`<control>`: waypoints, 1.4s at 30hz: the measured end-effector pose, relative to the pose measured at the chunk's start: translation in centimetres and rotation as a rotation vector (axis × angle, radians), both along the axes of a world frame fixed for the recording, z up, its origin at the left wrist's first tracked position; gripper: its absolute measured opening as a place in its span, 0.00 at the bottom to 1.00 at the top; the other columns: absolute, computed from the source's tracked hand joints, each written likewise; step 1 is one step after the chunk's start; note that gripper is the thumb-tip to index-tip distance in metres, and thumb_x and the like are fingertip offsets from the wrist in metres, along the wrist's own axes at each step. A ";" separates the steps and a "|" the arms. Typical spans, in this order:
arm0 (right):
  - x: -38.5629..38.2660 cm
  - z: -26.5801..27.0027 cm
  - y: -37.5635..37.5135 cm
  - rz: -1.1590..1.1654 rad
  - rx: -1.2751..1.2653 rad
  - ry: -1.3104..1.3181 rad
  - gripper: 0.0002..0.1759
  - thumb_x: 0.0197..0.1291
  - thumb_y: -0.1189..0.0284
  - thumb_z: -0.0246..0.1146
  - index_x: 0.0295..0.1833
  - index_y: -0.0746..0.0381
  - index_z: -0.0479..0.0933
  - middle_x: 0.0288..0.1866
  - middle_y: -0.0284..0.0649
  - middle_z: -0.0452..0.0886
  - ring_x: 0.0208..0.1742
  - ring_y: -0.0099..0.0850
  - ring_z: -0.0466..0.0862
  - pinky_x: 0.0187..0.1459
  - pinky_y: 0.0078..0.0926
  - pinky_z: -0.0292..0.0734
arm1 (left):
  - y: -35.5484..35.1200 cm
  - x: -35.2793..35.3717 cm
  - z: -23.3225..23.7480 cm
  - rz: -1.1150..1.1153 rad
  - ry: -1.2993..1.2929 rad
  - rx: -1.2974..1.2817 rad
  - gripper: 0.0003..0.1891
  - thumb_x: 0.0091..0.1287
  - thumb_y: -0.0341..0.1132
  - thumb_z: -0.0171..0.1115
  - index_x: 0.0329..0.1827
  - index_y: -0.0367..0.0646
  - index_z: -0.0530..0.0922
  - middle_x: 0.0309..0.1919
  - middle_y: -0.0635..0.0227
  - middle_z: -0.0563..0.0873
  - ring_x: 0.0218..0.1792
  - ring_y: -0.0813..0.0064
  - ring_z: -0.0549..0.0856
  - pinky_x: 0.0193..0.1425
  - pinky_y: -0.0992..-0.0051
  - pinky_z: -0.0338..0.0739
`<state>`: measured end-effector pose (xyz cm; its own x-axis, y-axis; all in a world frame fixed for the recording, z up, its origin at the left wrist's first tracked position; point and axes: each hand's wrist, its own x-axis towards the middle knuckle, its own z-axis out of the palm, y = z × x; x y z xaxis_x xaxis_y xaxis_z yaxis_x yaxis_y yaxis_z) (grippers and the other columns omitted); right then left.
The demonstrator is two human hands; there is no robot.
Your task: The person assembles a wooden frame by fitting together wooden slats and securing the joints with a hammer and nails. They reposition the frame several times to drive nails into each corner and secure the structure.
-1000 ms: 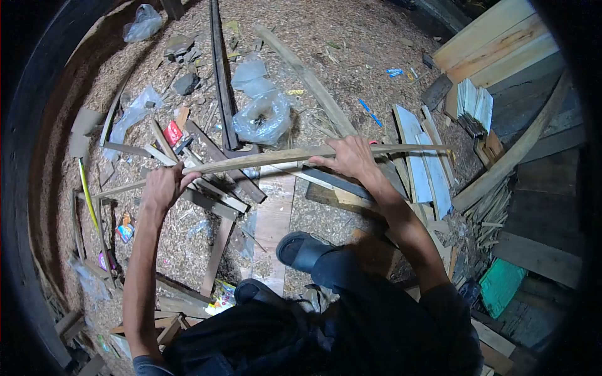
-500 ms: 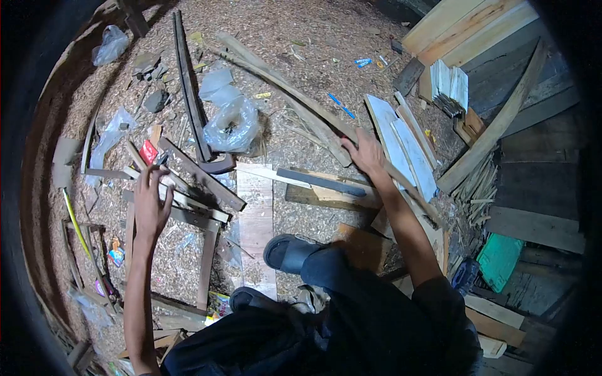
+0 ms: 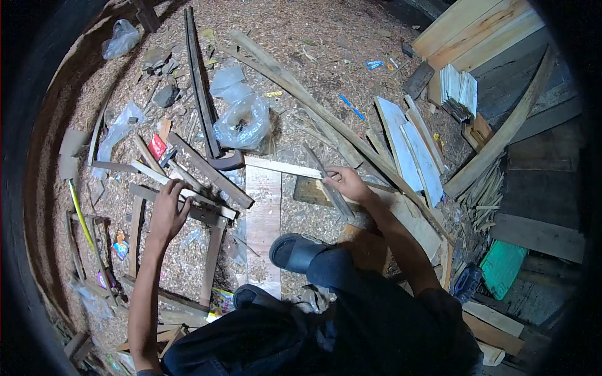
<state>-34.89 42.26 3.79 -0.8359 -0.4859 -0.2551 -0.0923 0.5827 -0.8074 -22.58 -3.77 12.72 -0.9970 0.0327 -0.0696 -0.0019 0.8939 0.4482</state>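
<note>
My right hand [image 3: 348, 184] is closed on one part of a thin dark grey strip [image 3: 340, 203], which it holds tilted above a wooden board [image 3: 307, 190]. My left hand [image 3: 167, 213] is over a frame of wooden pieces [image 3: 211, 266], its fingers bent and thumb on either side of a pale wooden slat [image 3: 212, 205]. A brown plank [image 3: 210, 169] lies just beyond that slat. Between my hands, a narrow pale strip [image 3: 279, 166] runs from a curved dark brown piece [image 3: 227, 161] across a wide flat board [image 3: 263, 213].
Wood chips cover the ground. Long poles [image 3: 313, 106] lie ahead, beside a clear plastic bag [image 3: 243, 122]. White-faced boards [image 3: 401, 144] and a stack of thin slats [image 3: 456, 91] are on the right, near a green plastic piece [image 3: 503, 266]. My sandalled foot [image 3: 295, 252] is below.
My right hand has left the long pole, come nearer to me and picked up the dark grey strip, turning it. My left hand has shifted slightly right and its fingers have closed in at the slat.
</note>
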 end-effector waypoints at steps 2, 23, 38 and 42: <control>-0.5 -0.6 0.5 0.048 0.032 -0.007 0.19 0.64 0.65 0.63 0.54 0.67 0.79 0.40 0.50 0.86 0.35 0.32 0.86 0.41 0.31 0.78 | -0.1 0.4 0.0 0.006 -0.020 0.043 0.13 0.64 0.34 0.62 0.50 0.39 0.78 0.48 0.50 0.81 0.52 0.46 0.79 0.58 0.56 0.74; -0.2 0.3 -10.2 0.238 0.455 0.448 0.24 0.61 0.66 0.60 0.63 0.59 0.70 0.51 0.48 0.77 0.50 0.47 0.82 0.49 0.45 0.78 | 0.8 1.2 -1.7 -0.025 -0.234 0.126 0.14 0.66 0.38 0.61 0.50 0.39 0.79 0.46 0.49 0.82 0.48 0.46 0.82 0.54 0.57 0.77; -2.5 11.1 -0.9 0.160 0.333 -0.534 0.19 0.63 0.64 0.55 0.30 0.65 0.83 0.18 0.33 0.77 0.21 0.20 0.76 0.26 0.23 0.69 | 1.1 2.0 -1.4 0.121 -0.203 0.237 0.29 0.69 0.49 0.61 0.63 0.36 0.71 0.53 0.46 0.82 0.53 0.48 0.83 0.56 0.60 0.77; -1.7 11.7 -3.6 0.292 0.198 -0.552 0.18 0.62 0.61 0.59 0.30 0.64 0.83 0.19 0.31 0.78 0.22 0.19 0.76 0.24 0.21 0.68 | 2.9 1.0 -0.4 0.146 -0.157 0.455 0.35 0.68 0.53 0.61 0.70 0.37 0.65 0.56 0.45 0.80 0.58 0.49 0.81 0.63 0.61 0.74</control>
<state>-36.58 38.66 15.50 -0.3973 -0.5726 -0.7171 0.1281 0.7392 -0.6612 -21.58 -0.92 12.31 -0.9722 -0.0443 -0.2300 -0.2109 0.5930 0.7771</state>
